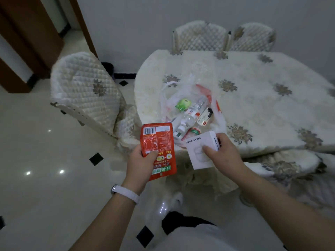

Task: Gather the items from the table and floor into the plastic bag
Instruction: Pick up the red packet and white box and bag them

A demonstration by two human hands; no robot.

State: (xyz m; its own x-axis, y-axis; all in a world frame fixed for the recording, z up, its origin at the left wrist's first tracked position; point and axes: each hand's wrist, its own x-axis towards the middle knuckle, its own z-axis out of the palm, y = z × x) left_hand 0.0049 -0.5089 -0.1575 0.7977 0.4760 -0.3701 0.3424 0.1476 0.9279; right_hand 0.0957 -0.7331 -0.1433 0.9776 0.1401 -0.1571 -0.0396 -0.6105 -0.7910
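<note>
Hands (143,160) (226,151) with one red packet (157,140), one box (196,160)

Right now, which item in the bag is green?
The small item at the far left of the bag; the bottles beside it are clear or white with red labels.

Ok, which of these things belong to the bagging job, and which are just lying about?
Job: bag, bottles and green item inside it, red packet in left hand, white box in right hand.
Just there: chairs, table, wristband.
</note>
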